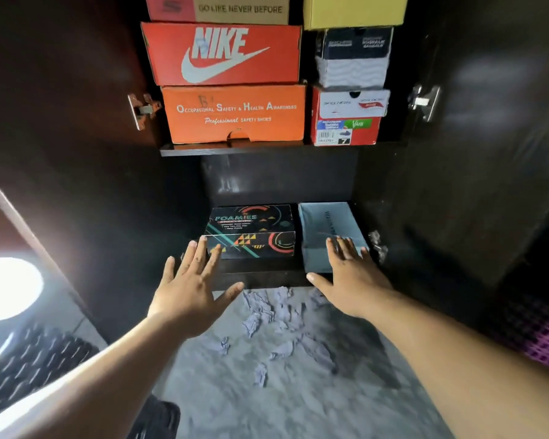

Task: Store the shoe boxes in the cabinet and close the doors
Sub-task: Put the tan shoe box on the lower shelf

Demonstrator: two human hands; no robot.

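A dark cabinet stands open, its left door and right door swung wide. On the bottom shelf lie a black patterned Foamies box and a grey-blue box side by side. My left hand is spread flat, fingertips at the Foamies box's front left corner. My right hand is spread with fingers resting on the grey-blue box's front. Neither hand grips anything. On the upper shelf sit a red Nike box, an orange safety-shoe box and Skechers boxes.
Crumpled grey paper scraps litter the grey floor in front of the cabinet. A purple lattice crate sits at the right, a black mat at the left. Metal hinges show on both doors.
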